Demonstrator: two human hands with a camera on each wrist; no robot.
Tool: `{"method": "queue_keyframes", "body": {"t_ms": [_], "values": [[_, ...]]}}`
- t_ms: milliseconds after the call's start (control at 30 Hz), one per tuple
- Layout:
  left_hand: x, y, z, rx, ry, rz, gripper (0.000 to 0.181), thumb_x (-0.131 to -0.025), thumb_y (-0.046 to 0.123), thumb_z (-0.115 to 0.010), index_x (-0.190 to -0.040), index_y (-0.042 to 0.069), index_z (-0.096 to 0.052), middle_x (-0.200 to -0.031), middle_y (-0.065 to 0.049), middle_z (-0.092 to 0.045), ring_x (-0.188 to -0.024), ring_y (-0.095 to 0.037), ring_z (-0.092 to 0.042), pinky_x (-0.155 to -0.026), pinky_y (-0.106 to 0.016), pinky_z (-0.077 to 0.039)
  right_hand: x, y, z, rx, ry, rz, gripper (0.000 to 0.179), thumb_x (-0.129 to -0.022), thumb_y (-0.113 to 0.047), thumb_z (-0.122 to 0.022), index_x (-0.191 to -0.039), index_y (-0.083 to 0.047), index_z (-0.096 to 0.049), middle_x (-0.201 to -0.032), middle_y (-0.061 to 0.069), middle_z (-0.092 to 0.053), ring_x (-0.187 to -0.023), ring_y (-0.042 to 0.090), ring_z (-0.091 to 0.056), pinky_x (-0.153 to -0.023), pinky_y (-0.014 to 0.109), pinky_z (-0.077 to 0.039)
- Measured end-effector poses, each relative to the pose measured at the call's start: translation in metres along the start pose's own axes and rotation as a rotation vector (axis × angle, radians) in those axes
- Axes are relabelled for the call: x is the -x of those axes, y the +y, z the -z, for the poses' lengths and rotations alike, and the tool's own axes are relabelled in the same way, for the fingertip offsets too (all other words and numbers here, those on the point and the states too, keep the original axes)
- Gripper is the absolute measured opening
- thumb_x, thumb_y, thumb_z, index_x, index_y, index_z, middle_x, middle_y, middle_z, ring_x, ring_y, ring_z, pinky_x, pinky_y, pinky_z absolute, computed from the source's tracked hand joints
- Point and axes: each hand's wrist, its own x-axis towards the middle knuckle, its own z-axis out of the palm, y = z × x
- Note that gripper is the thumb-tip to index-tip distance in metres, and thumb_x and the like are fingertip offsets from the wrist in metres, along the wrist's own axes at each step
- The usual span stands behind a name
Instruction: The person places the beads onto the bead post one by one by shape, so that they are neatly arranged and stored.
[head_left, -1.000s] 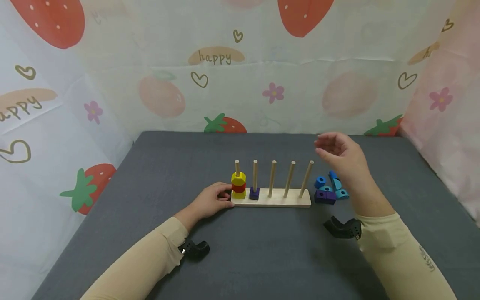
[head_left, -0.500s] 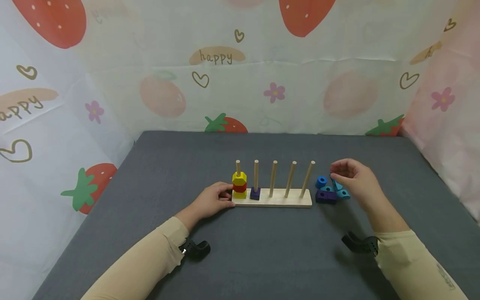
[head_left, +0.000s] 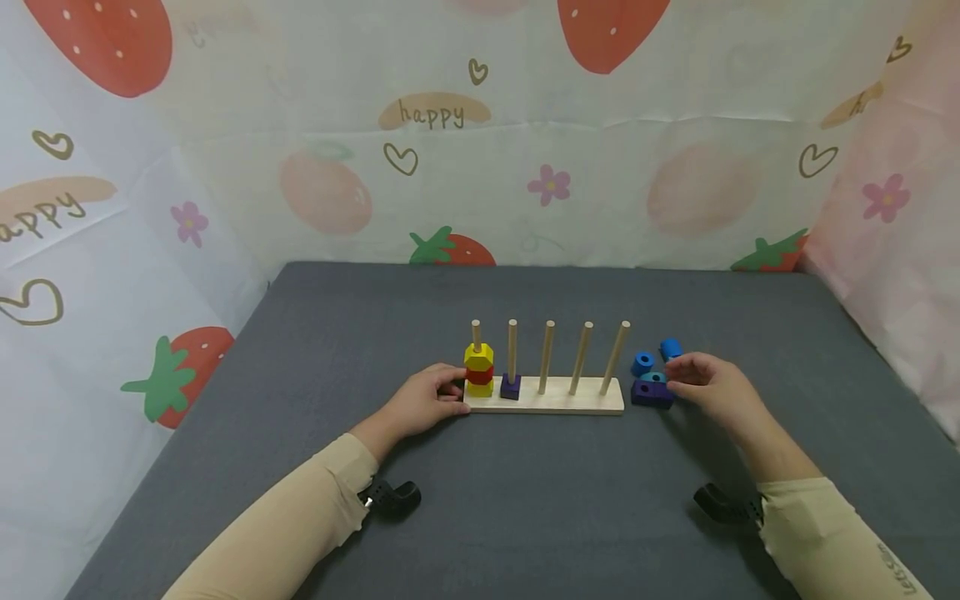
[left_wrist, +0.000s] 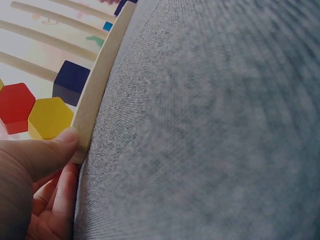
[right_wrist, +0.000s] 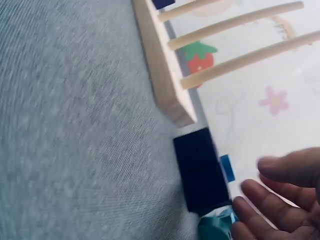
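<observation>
My left hand (head_left: pixel 423 400) grips the left end of a wooden peg stand (head_left: pixel 562 402), thumb on the near edge, as the left wrist view shows. On the leftmost peg are a yellow block (head_left: pixel 478 357), a red block (head_left: pixel 480 377) and another yellow one below. A dark purple square block (head_left: pixel 511 387) sits at the foot of the second peg; the other pegs are bare. Beside the loose blocks, my right hand (head_left: pixel 712 390) has thumb and fingers apart, with nothing between them in the right wrist view. It hides some light blue blocks.
Right of the stand lie purple blocks (head_left: pixel 651 394), a blue round block (head_left: pixel 642 362), another blue block (head_left: pixel 671 348) and a teal block (right_wrist: pixel 212 227). Grey cloth (head_left: pixel 525 508) covers the table. A printed curtain (head_left: pixel 600 167) hangs behind it.
My right hand has come down and slightly right, from above the loose blocks to beside them, now covering the light blue ones. The left hand and stand stay in place.
</observation>
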Motion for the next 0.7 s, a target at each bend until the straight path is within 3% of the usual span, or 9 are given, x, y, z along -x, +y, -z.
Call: {"method": "queue_keyframes", "body": {"t_ms": [367, 700], "values": [[0.0009, 0.0016, 0.0013, 0.016, 0.001, 0.010, 0.054, -0.076, 0.021, -0.075, -0.125, 0.008, -0.055, -0.111, -0.001, -0.056, -0.090, -0.011, -0.056, -0.080, -0.027, -0.050, -0.0040, 0.0086, -0.0050, 0.060, -0.082, 0.012, 0.034, -0.086, -0.015, -0.064, -0.114, 0.003, -0.056, -0.110, 0.021, -0.058, -0.099, 0.031, -0.056, -0.077, 0.038, -0.049], [0.0007, 0.0002, 0.0006, 0.016, 0.003, 0.001, 0.054, -0.076, 0.020, -0.075, -0.124, 0.007, -0.056, -0.109, -0.001, -0.057, -0.089, -0.010, -0.056, -0.079, -0.025, -0.050, -0.0020, 0.0079, -0.0091, 0.183, -0.176, 0.005, 0.039, -0.078, -0.019, -0.073, -0.108, 0.002, -0.059, -0.100, 0.016, -0.062, -0.089, 0.025, -0.057, -0.068, 0.034, -0.049]]}}
